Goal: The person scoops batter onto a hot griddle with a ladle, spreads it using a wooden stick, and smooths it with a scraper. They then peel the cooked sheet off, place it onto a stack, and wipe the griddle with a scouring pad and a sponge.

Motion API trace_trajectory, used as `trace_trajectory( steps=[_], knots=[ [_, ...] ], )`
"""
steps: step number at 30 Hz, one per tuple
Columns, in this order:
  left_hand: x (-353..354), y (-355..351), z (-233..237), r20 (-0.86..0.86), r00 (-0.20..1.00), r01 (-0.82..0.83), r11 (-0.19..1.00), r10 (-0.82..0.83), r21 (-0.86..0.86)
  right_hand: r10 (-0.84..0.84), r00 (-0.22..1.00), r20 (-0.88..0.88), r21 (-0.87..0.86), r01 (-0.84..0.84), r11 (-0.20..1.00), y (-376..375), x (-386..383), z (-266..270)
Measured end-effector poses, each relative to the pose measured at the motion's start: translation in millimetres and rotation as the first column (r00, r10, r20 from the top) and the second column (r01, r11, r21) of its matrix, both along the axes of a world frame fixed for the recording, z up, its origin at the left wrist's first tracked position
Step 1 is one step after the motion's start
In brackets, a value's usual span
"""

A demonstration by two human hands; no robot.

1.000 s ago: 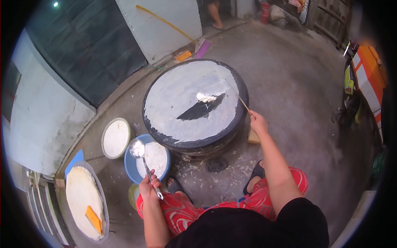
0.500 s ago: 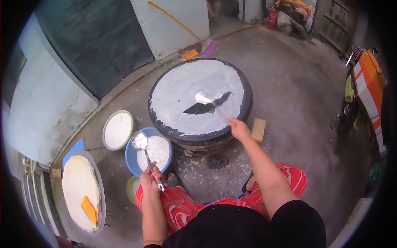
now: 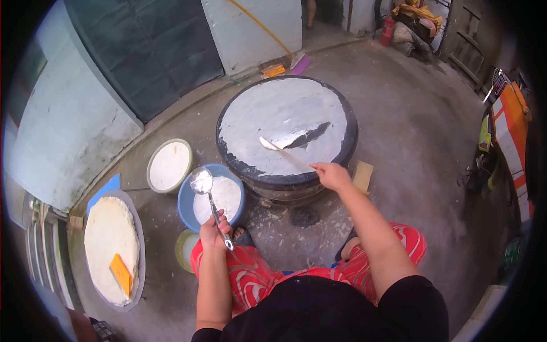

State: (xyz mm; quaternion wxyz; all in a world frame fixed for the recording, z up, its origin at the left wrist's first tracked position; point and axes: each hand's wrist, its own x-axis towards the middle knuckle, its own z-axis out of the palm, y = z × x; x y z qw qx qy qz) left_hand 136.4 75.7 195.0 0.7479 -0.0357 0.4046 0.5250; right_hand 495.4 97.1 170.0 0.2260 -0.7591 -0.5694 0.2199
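My right hand grips a thin wooden spreader stick whose tip carries a lump of white batter across the round black griddle. White batter covers most of the griddle, with one dark bare streak near its middle. My left hand holds a metal ladle by its handle, the bowl coated with batter and raised over the blue basin of white batter.
A white bowl of batter stands left of the basin. A round tray at the left holds stacked thin sheets and an orange scraper. A wooden block lies right of the griddle. Walls and a dark door stand behind.
My right hand swept the spreader from the griddle's right edge toward the front, dragging the batter lump leftward; the bare streak shrank. The ladle stayed over the basin.
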Motion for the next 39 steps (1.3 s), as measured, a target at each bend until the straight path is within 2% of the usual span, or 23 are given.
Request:
trace_trajectory(
  steps=[2, 4, 5, 7, 8, 9, 12, 16, 18, 20, 22, 23, 24, 26, 27, 28, 30, 32, 33, 34, 36, 38, 39],
  knots=[
    [-0.2, 1.0, 0.7, 0.019, 1.000, -0.003, 1.000, 0.003, -0.004, 0.043, 0.989, 0.144, -0.062, -0.035, 0.997, -6.6, 12.1, 30.4],
    [-1.0, -0.7, 3.0, -0.003, 1.000, 0.002, 1.000, -0.002, 0.007, 0.029, 0.964, 0.264, 0.079, -0.052, 0.996, -20.4, 30.4, 45.1],
    [-0.9, -2.0, 2.6, -0.025, 1.000, 0.004, 1.000, -0.004, 0.017, 0.031, 0.962, 0.270, 0.078, -0.054, 0.996, -22.2, 27.2, 44.2],
    [-0.3, -2.7, 2.4, -0.010, 1.000, 0.002, 1.000, -0.002, 0.013, -0.176, 0.912, 0.371, 0.434, -0.003, 0.901, -35.7, 9.5, 34.3],
    [-1.6, -2.7, 2.9, -0.002, 1.000, 0.003, 1.000, -0.003, 0.016, -0.171, 0.897, 0.408, 0.523, -0.076, 0.849, -33.6, -2.3, 12.3],
    [-7.0, -0.4, -5.1, 0.055, 0.998, 0.016, 1.000, -0.017, 0.027, -0.121, 0.889, 0.441, 0.509, -0.136, 0.850, -34.1, -20.0, -2.6],
    [-6.5, 2.0, -4.4, 0.067, 0.998, 0.016, 1.000, -0.017, 0.003, 0.006, 0.847, 0.532, 0.394, -0.254, 0.883, -39.7, -75.9, -34.7],
    [-8.1, -0.7, -5.2, 0.057, 0.998, 0.013, 1.000, -0.013, 0.001, -0.064, 0.791, 0.608, 0.274, -0.133, 0.953, -43.5, -49.6, -43.9],
    [-11.2, -0.6, -7.0, 0.036, 0.999, 0.020, 1.000, -0.021, 0.017, -0.146, 0.820, 0.553, 0.249, 0.005, 0.969, -45.2, -26.2, -34.5],
    [-10.1, -1.1, -6.0, 0.004, 1.000, 0.008, 1.000, -0.009, 0.020, -0.227, 0.915, 0.333, 0.276, 0.136, 0.952, -49.4, -23.2, -26.4],
    [-8.6, -0.6, -4.8, -0.034, 0.999, -0.001, 1.000, 0.002, 0.025, -0.191, 0.950, 0.248, 0.386, 0.084, 0.919, -58.4, -44.3, -20.1],
    [-7.7, -0.2, -4.7, -0.035, 0.999, -0.010, 1.000, 0.010, 0.018, -0.061, 0.960, 0.275, 0.416, -0.061, 0.907, -61.2, -50.2, -29.5],
    [-7.3, 0.1, -4.5, -0.037, 0.999, -0.018, 1.000, 0.019, 0.012, -0.064, 0.960, 0.271, 0.416, -0.057, 0.908, -60.3, -47.1, -35.0],
    [-5.8, -0.1, -2.2, -0.029, 1.000, -0.010, 1.000, 0.010, 0.001, -0.083, 0.871, 0.485, 0.331, -0.095, 0.939, -59.9, -32.5, -45.2],
    [-5.5, -0.7, -1.9, -0.013, 1.000, -0.008, 1.000, 0.008, -0.011, -0.166, 0.840, 0.517, 0.305, 0.000, 0.952, -54.3, -15.5, -49.0],
    [-7.3, -1.4, -3.5, -0.016, 1.000, -0.007, 1.000, 0.007, -0.014, -0.220, 0.855, 0.469, 0.359, 0.042, 0.932, -52.2, -1.5, -46.3],
    [-9.4, -0.2, -7.0, -0.008, 1.000, 0.030, 1.000, -0.030, 0.007, -0.275, 0.882, 0.383, 0.280, 0.173, 0.944, -51.3, 9.5, -36.7],
    [-9.3, 1.6, -7.6, 0.005, 1.000, 0.027, 1.000, -0.027, 0.013, -0.362, 0.927, 0.098, 0.358, 0.306, 0.882, -55.8, -6.1, -30.5],
    [-9.2, 2.1, -7.8, 0.012, 1.000, 0.016, 1.000, -0.016, 0.013, -0.350, 0.929, 0.118, 0.311, 0.300, 0.902, -59.7, -17.0, -31.1],
    [-7.3, 2.4, -6.3, 0.010, 1.000, 0.018, 1.000, -0.018, 0.014, -0.279, 0.949, 0.145, 0.441, 0.190, 0.877, -65.6, -27.4, -37.0],
    [-4.1, 1.0, -3.2, 0.003, 1.000, -0.001, 1.000, 0.001, 0.011, -0.117, 0.930, 0.347, 0.309, 0.004, 0.951, -70.3, -26.7, -39.4],
    [-4.3, 1.8, -5.5, 0.001, 1.000, 0.012, 1.000, -0.012, 0.004, -0.252, 0.858, 0.448, 0.362, 0.083, 0.929, -61.8, 0.9, -53.6],
    [-4.8, 1.8, -6.0, 0.006, 1.000, 0.020, 1.000, -0.020, 0.000, -0.294, 0.860, 0.417, 0.363, 0.139, 0.921, -59.1, 15.4, -53.5]
  ],
)
